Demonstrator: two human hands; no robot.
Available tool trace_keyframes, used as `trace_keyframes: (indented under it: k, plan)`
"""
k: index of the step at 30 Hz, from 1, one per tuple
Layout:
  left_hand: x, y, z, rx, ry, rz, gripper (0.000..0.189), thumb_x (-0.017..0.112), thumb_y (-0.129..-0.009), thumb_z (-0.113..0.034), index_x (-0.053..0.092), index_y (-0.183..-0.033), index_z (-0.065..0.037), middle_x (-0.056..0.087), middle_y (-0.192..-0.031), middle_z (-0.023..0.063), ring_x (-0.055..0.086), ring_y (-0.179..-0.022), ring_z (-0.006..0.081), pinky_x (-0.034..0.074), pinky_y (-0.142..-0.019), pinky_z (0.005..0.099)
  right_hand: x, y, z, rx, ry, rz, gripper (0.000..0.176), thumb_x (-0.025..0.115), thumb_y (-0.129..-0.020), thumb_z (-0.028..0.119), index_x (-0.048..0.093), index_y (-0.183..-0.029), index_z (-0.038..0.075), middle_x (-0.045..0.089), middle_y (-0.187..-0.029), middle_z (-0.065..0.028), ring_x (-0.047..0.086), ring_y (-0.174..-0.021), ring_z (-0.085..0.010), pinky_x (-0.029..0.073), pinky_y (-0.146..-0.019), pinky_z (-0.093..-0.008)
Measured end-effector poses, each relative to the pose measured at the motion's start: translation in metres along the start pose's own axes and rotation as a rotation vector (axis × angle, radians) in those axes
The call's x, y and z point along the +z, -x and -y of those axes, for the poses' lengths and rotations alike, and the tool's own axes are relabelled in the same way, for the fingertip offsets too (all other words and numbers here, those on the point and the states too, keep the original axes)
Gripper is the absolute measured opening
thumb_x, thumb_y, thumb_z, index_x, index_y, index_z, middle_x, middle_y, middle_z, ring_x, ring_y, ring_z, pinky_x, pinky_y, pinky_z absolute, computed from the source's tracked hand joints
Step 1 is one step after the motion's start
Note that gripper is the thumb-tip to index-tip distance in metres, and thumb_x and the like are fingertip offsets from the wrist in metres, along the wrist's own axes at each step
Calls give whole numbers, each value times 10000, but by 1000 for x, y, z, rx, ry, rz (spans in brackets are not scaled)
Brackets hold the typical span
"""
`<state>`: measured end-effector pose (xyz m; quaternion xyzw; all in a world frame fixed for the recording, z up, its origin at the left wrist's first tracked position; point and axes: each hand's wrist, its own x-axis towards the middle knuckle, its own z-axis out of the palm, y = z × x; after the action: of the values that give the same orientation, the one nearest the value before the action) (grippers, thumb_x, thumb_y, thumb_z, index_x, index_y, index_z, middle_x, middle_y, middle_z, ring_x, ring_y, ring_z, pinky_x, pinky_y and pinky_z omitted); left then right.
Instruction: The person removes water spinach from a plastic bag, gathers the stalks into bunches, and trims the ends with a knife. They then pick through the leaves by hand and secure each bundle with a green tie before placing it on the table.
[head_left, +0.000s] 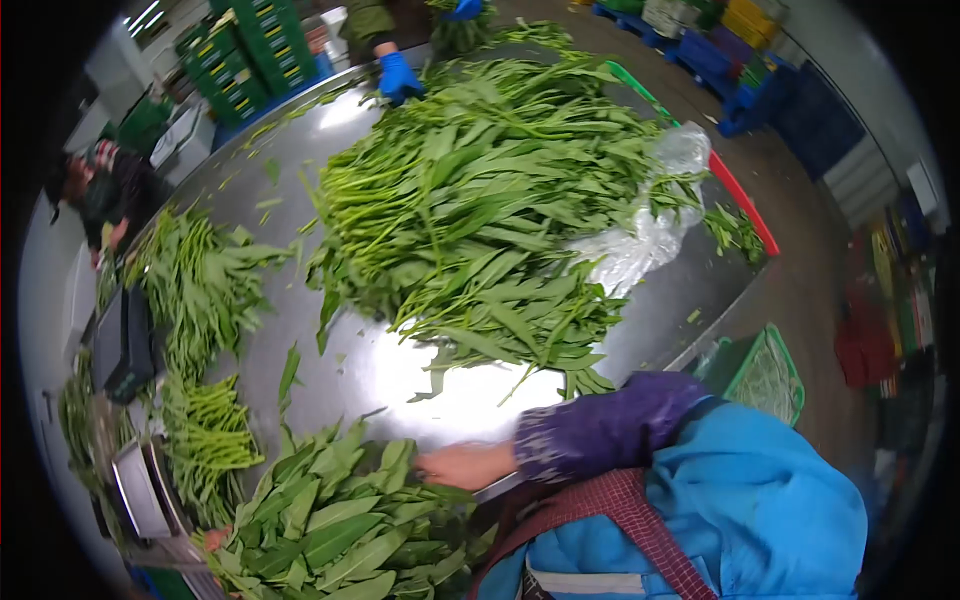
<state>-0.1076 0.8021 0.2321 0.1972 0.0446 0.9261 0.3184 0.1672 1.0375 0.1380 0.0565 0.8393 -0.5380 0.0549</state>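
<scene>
Reaching leftward across the body with the right arm (600, 435), bent at the elbow, sleeved in purple knit down to the wrist. Holding the bare right hand (465, 465) low and flat, palm down, fingers (432, 466) together and stretched left, not fisted. Showing only a sliver of the left hand (214, 538) at lower left, mostly hidden, grip impossible to judge.

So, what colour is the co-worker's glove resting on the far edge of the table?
Blue. The co-worker's glove shows best in the head view.
</scene>
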Motion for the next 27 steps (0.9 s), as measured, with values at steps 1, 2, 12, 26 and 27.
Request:
trace_keyframes:
  k: [1,2,12,26,27]
  plan:
    - [5,-16,11,-80,6,59,520,593,-740,-269,383,-1178,-86,452,-1118,25,446,-1056,166,188,-1029,494,-13,24,-2,64,-42,-24,430,484,-854,320,406,-1129,-1,571,-791,-235,569,-744,-402,446,-651,-470]
    - [11,-31,25,-163,11,128,526,592,-742,-272,378,-1185,-85,450,-1120,25,446,-1056,167,189,-1029,494,-38,51,8,125,-87,-46,461,475,-868,360,382,-1142,0,566,-791,-241,567,-743,-403,445,-653,-463]
    - [133,-60,316,-737,-176,38,728,578,-759,-358,255,-1320,-26,477,-1080,57,476,-1022,202,362,-921,473,-159,232,19,251,-924,-796,220,473,-850,89,418,-1062,66,455,-557,-7,444,-394,-81,369,-353,-229]
    - [166,9,539,-1329,-926,315,355,676,-701,-11,563,-1037,3,615,-954,51,569,-855,123,457,-769,262,-259,328,-17,182,552,-763,182,614,-715,129,557,-883,87,571,-681,-58,562,-557,-238,414,-461,-352]
    - [168,12,545,-1316,-970,345,343,678,-698,-14,569,-1023,-5,615,-931,38,564,-836,117,457,-764,261,-263,329,-20,129,673,-749,195,636,-689,111,555,-863,79,573,-691,-41,563,-575,-230,412,-454,-348]
